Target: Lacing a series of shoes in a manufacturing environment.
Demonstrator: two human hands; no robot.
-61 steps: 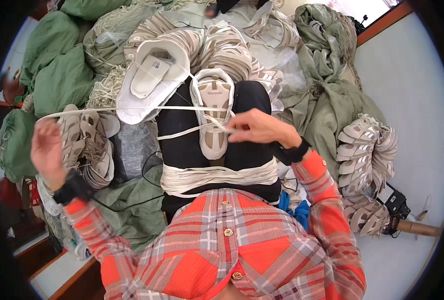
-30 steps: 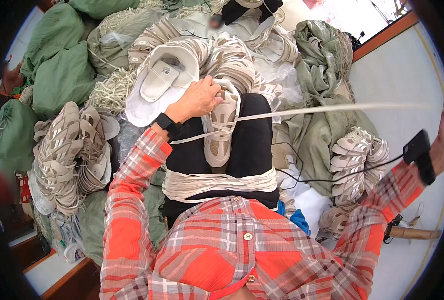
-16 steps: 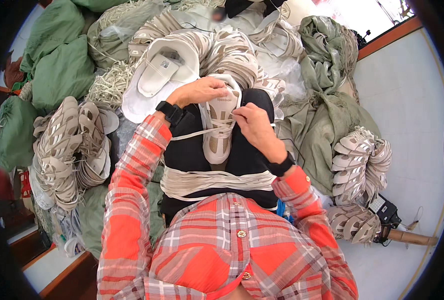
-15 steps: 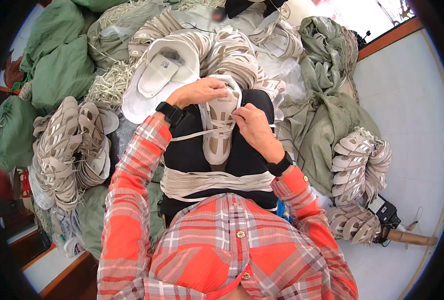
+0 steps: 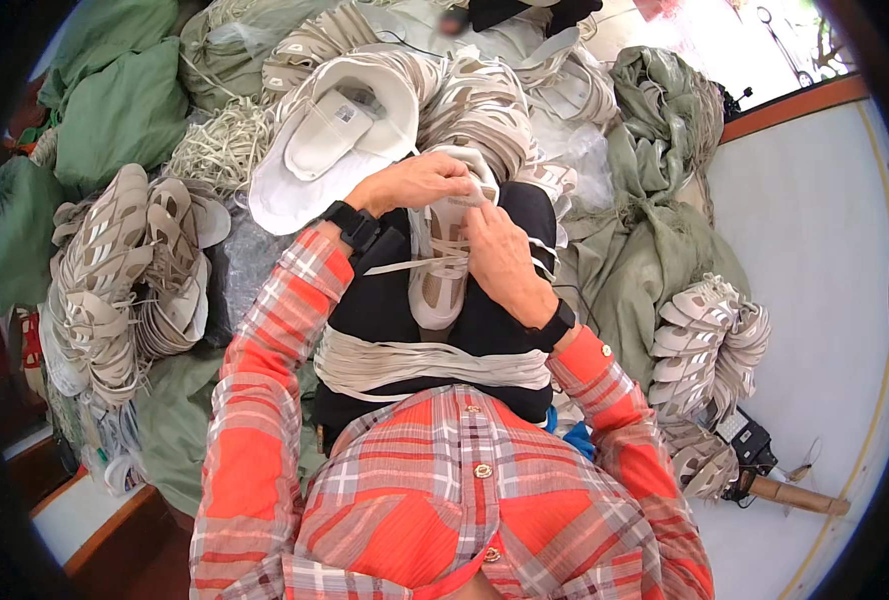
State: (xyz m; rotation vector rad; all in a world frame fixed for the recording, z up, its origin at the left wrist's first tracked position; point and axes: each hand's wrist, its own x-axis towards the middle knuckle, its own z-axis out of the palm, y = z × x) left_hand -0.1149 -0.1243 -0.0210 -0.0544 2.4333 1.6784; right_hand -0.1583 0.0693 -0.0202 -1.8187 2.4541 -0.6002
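A beige and white shoe upper [image 5: 437, 302] lies toe toward me between my black-clad thighs, pale laces crossing its front. At its collar, my left hand [image 5: 417, 182] has its fingers closed on the upper's top edge by the tongue. My right hand [image 5: 508, 262] pinches at the lacing beside the tongue, its fingertips covering what looks like a shoelace. One loose lace end [image 5: 393, 267] sticks out to the left of the upper. Across my lap runs a thick bundle of off-white shoelaces [image 5: 430, 368].
Stacked shoe uppers [image 5: 475, 115] lie just ahead, beside a large white piece with an insole-shaped part [image 5: 327, 135]. More stacks stand at the left [image 5: 105, 290] and right [image 5: 710, 345]. Green sacks [image 5: 125, 115] and a loose lace pile [image 5: 223, 145] lie at the far left.
My right hand has moved left and up, from the upper's right edge to over the tongue. My left hand has shifted slightly right. The view has tilted a little.
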